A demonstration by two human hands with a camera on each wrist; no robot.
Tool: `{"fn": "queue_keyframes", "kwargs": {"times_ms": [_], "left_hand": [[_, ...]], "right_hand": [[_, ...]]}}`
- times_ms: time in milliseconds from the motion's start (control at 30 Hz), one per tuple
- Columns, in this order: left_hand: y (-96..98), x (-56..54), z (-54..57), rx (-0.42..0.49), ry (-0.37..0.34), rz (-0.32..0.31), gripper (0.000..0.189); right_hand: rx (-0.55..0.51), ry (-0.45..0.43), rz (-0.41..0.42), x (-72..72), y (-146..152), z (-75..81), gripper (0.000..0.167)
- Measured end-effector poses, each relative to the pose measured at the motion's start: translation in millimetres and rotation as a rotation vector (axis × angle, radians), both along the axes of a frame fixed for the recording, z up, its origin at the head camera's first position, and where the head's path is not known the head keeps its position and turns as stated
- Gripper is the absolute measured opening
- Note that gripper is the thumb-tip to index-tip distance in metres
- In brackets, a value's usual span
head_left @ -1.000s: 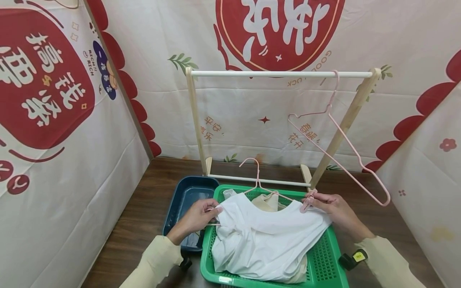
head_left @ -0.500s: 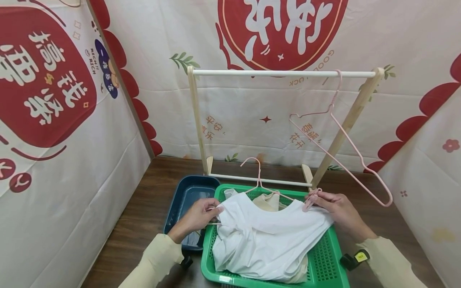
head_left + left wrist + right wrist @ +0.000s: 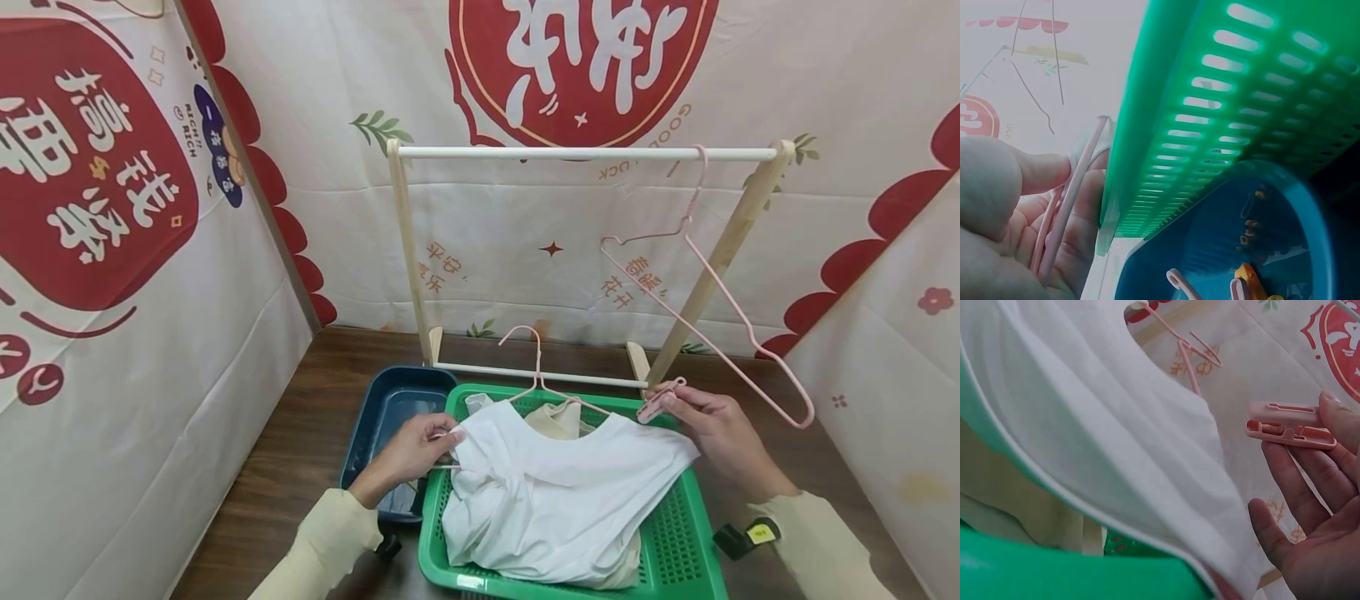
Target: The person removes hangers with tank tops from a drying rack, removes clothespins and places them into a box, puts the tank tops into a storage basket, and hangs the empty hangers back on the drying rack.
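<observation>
A white shirt (image 3: 555, 500) lies spread over a green basket, with a pink hanger (image 3: 539, 367) inside its neckline and the hook standing up. My left hand (image 3: 417, 450) pinches the hanger's end and the shirt's shoulder at the basket's left side. The left wrist view shows pink hanger bars (image 3: 1072, 187) between thumb and fingers. My right hand (image 3: 723, 433) pinches a pink clothespin (image 3: 662, 400) just beyond the shirt's other shoulder. Seen from the right wrist, the clothespin (image 3: 1291, 424) is apart from the cloth, between thumb and fingertips.
The green basket (image 3: 693, 533) also holds beige cloth (image 3: 558, 421) under the shirt. Left of it stands a dark blue tray (image 3: 401, 387) with small pink and orange items inside. Behind, a wooden rack with a white rail (image 3: 540, 154) carries another pink hanger (image 3: 720, 283).
My right hand has moved right and slightly up with the clothespin, away from the shirt's shoulder. The left hand keeps its hold at the other shoulder.
</observation>
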State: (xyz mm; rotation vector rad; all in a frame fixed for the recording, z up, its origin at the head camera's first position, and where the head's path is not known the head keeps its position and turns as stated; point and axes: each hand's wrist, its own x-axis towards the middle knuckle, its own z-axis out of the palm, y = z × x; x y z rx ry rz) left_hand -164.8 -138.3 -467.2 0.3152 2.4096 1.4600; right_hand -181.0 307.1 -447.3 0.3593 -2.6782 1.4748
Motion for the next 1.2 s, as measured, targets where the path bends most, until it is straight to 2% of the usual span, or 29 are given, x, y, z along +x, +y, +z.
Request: {"fn": "queue_keyframes", "kwargs": {"times_ms": [200, 300, 533, 733, 867, 1033, 1200], "left_hand": [[-0.9, 0.3, -1.0, 0.011, -0.001, 0.001, 0.017], [-0.8, 0.4, -1.2, 0.005, 0.001, 0.003, 0.017], [-0.5, 0.6, -0.8, 0.007, 0.001, 0.004, 0.016], [-0.6, 1.2, -0.6, 0.010, 0.010, 0.002, 0.016], [-0.9, 1.9, 0.5, 0.014, 0.016, -0.005, 0.016], [-1.3, 3.4, 3.7, 0.020, 0.018, -0.007, 0.016], [-1.4, 4.2, 5.0, 0.020, 0.014, -0.001, 0.016]], "right_hand": [[0.046, -0.110, 0.007, 5.2, -11, 16.9, 0.042], [0.064, -0.125, 0.000, 7.3, -17, 22.9, 0.044], [-0.009, -0.078, 0.082, 8.0, -24, 28.8, 0.032], [-0.039, -0.103, 0.083, 9.9, -33, 34.6, 0.042], [-0.069, -0.132, 0.093, 9.8, -40, 38.5, 0.039], [-0.145, -0.176, 0.109, 9.9, -47, 44.8, 0.036], [-0.239, -0.192, 0.162, 8.6, -55, 48.6, 0.037]]}}
